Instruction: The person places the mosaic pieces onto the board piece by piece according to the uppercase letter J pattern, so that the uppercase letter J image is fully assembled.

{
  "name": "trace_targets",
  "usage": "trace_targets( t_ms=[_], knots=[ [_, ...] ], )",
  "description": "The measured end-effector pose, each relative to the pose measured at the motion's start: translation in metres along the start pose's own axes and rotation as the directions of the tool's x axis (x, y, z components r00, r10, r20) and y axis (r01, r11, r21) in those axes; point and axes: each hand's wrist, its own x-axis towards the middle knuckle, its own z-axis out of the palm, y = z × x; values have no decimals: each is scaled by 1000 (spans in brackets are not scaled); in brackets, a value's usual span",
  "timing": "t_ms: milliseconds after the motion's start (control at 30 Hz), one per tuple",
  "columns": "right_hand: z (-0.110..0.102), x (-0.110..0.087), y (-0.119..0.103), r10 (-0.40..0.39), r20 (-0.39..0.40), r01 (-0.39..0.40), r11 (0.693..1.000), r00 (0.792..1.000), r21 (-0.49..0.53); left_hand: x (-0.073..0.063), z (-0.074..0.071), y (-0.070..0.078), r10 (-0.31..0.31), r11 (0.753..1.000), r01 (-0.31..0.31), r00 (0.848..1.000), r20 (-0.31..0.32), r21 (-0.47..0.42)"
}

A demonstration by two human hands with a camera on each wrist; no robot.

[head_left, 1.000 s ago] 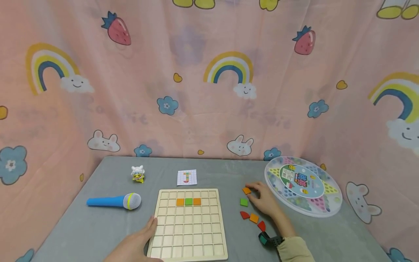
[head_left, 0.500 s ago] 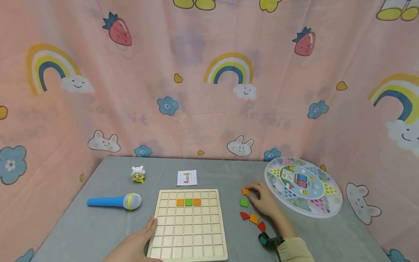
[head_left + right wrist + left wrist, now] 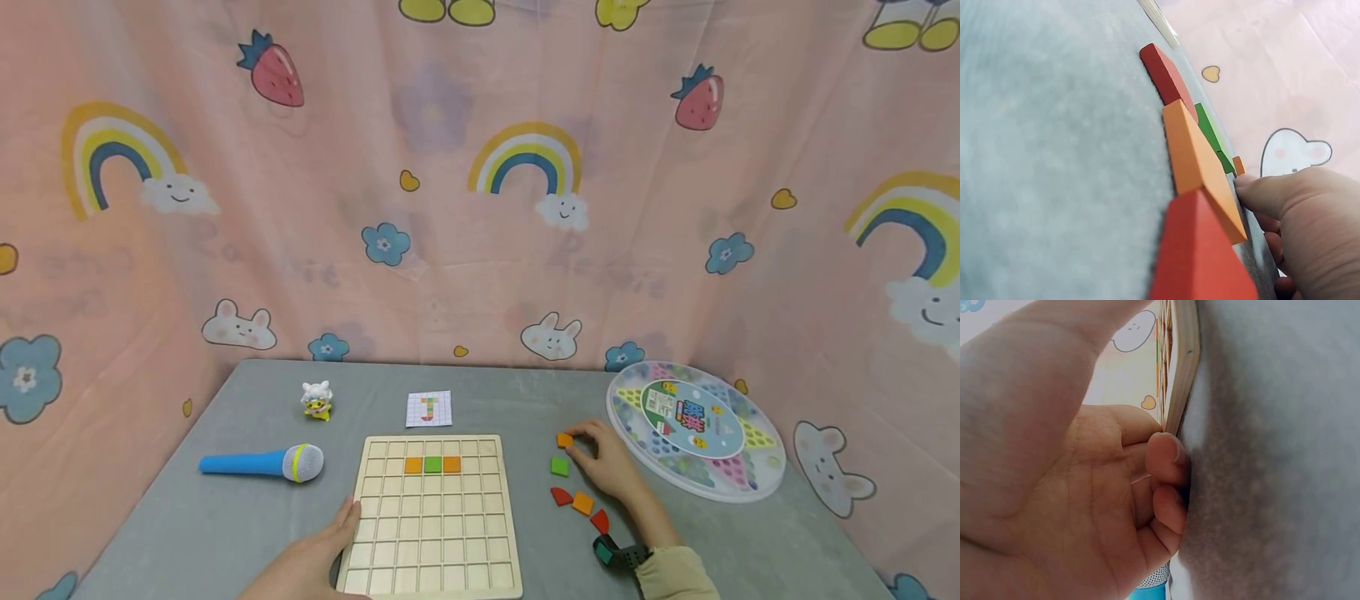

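Observation:
My left hand (image 3: 311,557) holds the wooden grid board (image 3: 431,533) at its left side, thumb by the near corner. In the left wrist view its fingers (image 3: 1167,461) curl beside the board's edge, close over the cloth. An orange, green and orange square sit side by side in an upper row of the grid. My right hand (image 3: 606,460) pinches an orange square tile (image 3: 564,440) between thumb and finger, right of the board. Nearer me lie a green square tile (image 3: 559,467), a red quarter-round tile (image 3: 561,497), another orange square (image 3: 582,503) and a second red quarter-round (image 3: 600,522).
A small card (image 3: 429,409) with a coloured grid pattern lies behind the board. To the left are a blue toy microphone (image 3: 258,463) and a small figurine (image 3: 317,402). A round game board (image 3: 693,429) lies just beyond my right hand. A pink printed curtain (image 3: 480,275) borders the table.
The orange tile in my right fingers has turned slightly, its edges now straighter to the board. Both hands stay in about the same place.

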Motion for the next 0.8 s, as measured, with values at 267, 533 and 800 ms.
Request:
trace_targets(
  t_ms=[267,533,800],
  knots=[
    [0,0,-1,1,-21,-1,999,1000,-35,-1,0,1,3,1000,-3,1000,-7,0],
    [-6,5,-10,48,7,-48,998,999,-47,-2,0,1,5,1000,-5,1000,-11,0],
    [-19,9,-34,33,12,-32,999,999,-37,-1,-1,2,-10,1000,10,1000,-3,-15]
  ],
)
